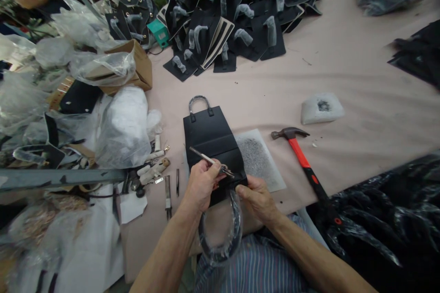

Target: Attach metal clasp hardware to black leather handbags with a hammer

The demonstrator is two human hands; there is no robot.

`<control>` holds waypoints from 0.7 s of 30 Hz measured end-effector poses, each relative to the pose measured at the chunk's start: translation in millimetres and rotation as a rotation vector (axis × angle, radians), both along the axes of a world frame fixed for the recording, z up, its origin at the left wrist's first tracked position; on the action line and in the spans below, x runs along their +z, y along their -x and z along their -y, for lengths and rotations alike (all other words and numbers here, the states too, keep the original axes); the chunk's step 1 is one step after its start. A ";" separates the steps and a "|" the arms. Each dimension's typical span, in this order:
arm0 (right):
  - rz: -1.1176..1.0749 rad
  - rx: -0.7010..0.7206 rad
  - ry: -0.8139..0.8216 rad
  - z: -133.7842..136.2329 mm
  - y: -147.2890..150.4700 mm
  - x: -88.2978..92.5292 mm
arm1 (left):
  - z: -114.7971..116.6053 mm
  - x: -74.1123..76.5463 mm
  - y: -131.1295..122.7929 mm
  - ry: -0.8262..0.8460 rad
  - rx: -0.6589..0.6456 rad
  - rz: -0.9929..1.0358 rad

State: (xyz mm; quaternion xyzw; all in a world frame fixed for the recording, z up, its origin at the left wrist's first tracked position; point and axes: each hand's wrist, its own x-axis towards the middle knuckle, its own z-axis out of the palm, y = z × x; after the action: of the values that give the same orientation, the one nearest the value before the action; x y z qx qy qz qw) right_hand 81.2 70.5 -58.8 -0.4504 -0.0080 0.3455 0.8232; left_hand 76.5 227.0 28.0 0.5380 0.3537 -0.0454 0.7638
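Note:
A slim metal hand tool (209, 161), its lower end broken into small dark parts I cannot make out, is pinched in my left hand (202, 185), over a black bag panel (209, 130). My right hand (257, 197) is closed on the panel's near right edge, thumb on top. One plastic-wrapped handle (199, 98) stands at the panel's far end. Another wrapped handle (222, 256) hangs from the near end over my lap. Under the panel's right side lies a white, dark-speckled board (261, 160).
A claw hammer (299, 151) lies right of the board, near a whitish block (322, 108). Narrow metal tools (167, 198) lie at left. Black panels with wrapped handles (240, 32) pile up at the back. Plastic bags (123, 128) and a cardboard box (139, 66) crowd the left.

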 end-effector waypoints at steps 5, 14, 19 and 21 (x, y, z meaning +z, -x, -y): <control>-0.005 0.005 -0.012 0.0 -4.6 0.6 | 0.8 -6.0 -0.3 0.019 0.025 -0.002; -0.060 0.014 -0.052 0.1 -9.9 2.8 | 3.6 -13.5 6.0 -0.165 -0.055 0.087; -0.074 0.014 -0.060 2.2 -10.1 1.8 | 3.8 -13.2 8.9 -0.263 -0.147 0.210; -0.080 0.015 -0.059 2.7 -10.7 3.1 | 5.1 -11.8 9.0 -0.290 -0.169 0.235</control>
State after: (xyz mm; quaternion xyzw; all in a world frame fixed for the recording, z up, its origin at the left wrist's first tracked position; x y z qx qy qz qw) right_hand 91.9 67.8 -55.7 -0.4117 0.0113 0.3692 0.8331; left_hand 67.4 221.9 16.1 0.6716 0.2186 0.0049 0.7079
